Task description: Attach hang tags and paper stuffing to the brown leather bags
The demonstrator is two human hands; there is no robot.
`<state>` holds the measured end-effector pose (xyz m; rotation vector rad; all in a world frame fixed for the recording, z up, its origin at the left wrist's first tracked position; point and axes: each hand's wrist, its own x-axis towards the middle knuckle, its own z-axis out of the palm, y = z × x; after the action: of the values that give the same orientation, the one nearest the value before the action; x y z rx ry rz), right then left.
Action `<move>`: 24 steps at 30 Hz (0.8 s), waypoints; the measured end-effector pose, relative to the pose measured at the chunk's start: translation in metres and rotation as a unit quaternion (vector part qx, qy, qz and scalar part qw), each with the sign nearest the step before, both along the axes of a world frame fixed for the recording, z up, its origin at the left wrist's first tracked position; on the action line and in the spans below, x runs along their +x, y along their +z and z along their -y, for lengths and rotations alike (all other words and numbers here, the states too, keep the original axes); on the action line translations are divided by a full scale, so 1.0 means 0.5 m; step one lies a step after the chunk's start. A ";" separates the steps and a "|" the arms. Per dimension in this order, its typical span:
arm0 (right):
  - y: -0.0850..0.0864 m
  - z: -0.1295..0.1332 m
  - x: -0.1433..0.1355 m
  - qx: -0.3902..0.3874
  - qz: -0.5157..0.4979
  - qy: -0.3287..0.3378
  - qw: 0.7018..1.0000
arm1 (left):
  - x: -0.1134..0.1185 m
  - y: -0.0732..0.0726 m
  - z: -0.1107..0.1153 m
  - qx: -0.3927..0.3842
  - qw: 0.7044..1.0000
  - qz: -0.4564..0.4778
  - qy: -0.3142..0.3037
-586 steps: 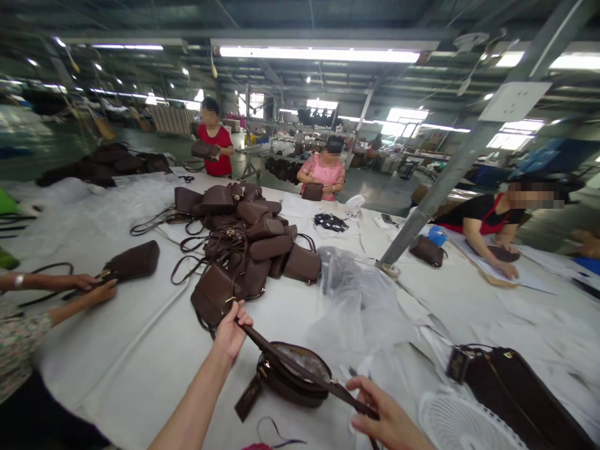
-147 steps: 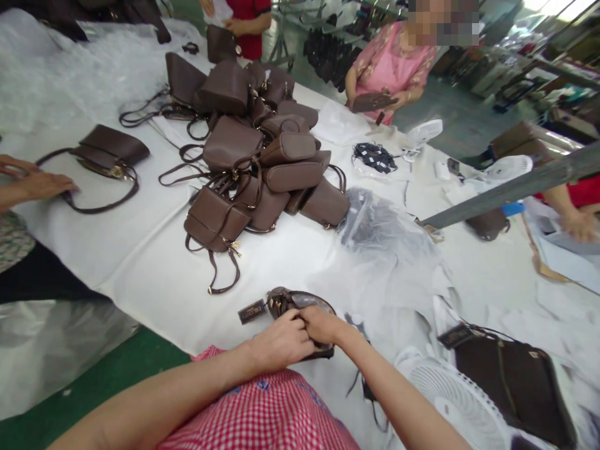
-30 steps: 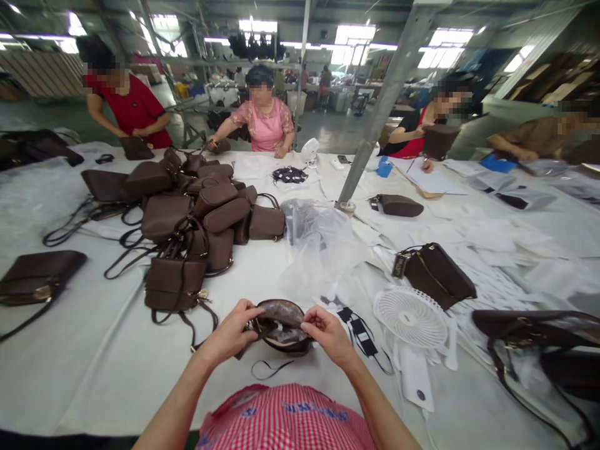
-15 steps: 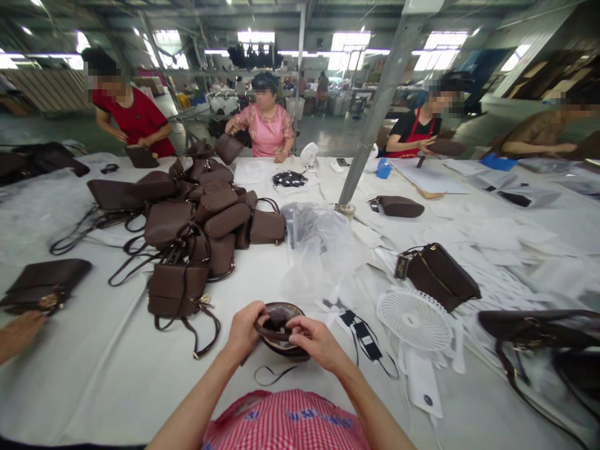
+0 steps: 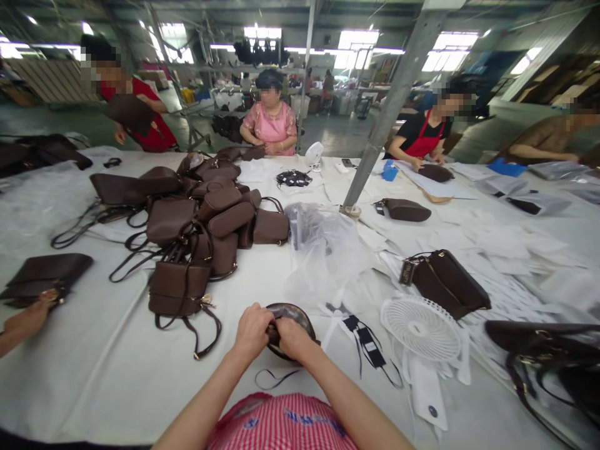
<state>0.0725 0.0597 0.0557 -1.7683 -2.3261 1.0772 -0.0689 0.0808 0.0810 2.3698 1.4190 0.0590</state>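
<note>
A dark brown bag (image 5: 302, 315) stands on the white table in front of my apron, its rounded opening facing up. My left hand (image 5: 254, 331) grips the bag at the left side of its opening, with the fingers curled. Close beside it, my right hand (image 5: 293, 337) is closed at the opening too, its fingertips partly hidden inside. The two hands nearly touch. A thin black cord (image 5: 274, 379) lies on the table just below the bag. Black tags with cords (image 5: 370, 344) rest to the right.
A pile of brown bags (image 5: 225, 212) with straps covers the left middle. Clear plastic (image 5: 323, 250) lies ahead. A white fan (image 5: 422, 331) and another brown bag (image 5: 450, 284) are at right. A metal post (image 5: 384, 119) rises beyond. Another person's hand (image 5: 28, 322) touches a bag at far left.
My right hand has moved left and into the opening, close to my left hand. Across the table, the person in red at left has raised a brown bag.
</note>
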 end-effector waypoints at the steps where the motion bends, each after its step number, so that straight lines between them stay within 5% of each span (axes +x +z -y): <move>1: -0.002 -0.006 -0.005 -0.009 0.007 -0.004 1.000 | -0.003 0.000 0.000 -0.004 1.000 0.003 -0.011; 8: -0.020 -0.050 -0.030 -0.100 0.062 0.015 0.993 | 0.000 0.002 -0.007 -0.025 0.992 -0.051 -0.116; 12: -0.002 -0.062 -0.002 -0.075 0.011 0.033 0.997 | -0.004 0.040 0.008 -0.024 0.996 -0.004 -0.086; 16: 0.025 -0.065 0.029 -0.027 -0.062 0.014 0.998 | 0.012 0.067 0.047 0.084 0.994 0.061 -0.036; 21: 0.036 -0.057 0.057 -0.012 -0.149 -0.030 0.988 | 0.051 0.026 0.080 0.086 0.987 0.104 -0.083; 24: 0.026 -0.040 0.118 0.018 -0.247 -0.115 0.962 | 0.058 0.012 0.087 0.073 0.987 0.108 -0.098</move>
<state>0.1315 0.0795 0.0688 -1.4893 -1.7892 1.2473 -0.0398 0.0375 0.0872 2.5199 1.1102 0.3660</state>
